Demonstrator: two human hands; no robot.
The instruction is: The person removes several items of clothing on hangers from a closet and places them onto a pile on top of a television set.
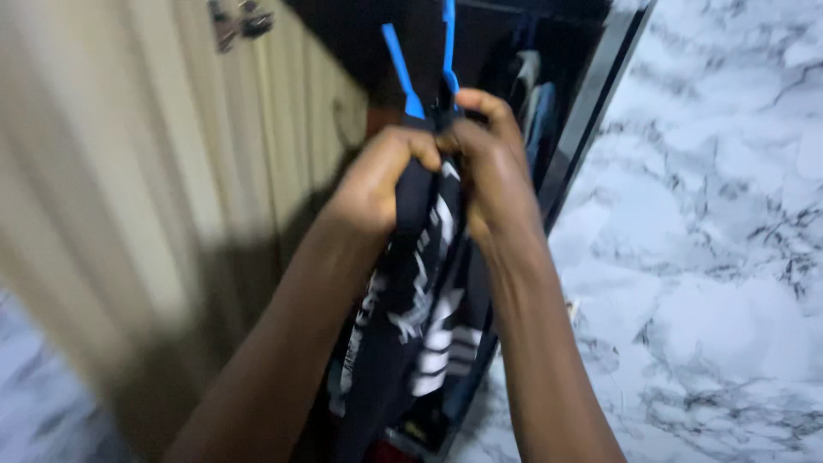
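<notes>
beige wardrobe door (129,171) beside white marble floor (711,257).

Ribbed beige wardrobe door (129,171) at left, blurred, swung open, with a metal hinge (240,21) near its top edge. Dark wardrobe interior (549,51) at centre top, hanging clothes dimly visible inside. Black door frame (591,111) running diagonally. White marble-patterned surface with grey veining (711,240) at right and lower left. Lighting dim, warm.

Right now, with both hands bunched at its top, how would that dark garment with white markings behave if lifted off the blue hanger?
The dark garment looks floppy: it hangs in soft folds below the left hand and right hand. It is probably light, since it is gripped only at the top. It might slide off the thin blue hanger.
</notes>
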